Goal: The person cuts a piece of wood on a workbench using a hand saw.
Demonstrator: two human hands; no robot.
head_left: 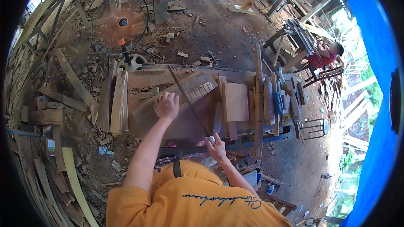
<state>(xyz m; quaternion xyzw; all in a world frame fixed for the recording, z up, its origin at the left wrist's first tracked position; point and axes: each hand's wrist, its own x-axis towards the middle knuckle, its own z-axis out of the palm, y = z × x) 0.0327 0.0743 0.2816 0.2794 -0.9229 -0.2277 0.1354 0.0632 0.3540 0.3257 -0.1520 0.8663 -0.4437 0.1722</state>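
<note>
My right hand (217,148) is closed around the pale handle of a handsaw, close in front of my body. The saw's long, narrow dark blade (185,95) slants away up and left, across a thick wooden board (147,106). Left of the blade, my left hand (167,106) bears down on that board with bent fingers, gripping it. A row of notches (201,91) shows in the wood just right of the blade. Beneath the board is the wooden workbench (176,131).
A pedestal fan (122,23) stands beyond the bench. Upright boards (119,101) are at its left; a flat panel (236,102) and several planks (258,101) lie at its right. Scrap wood litters the floor. Another person (324,56) sits at the far right near a stool (315,128).
</note>
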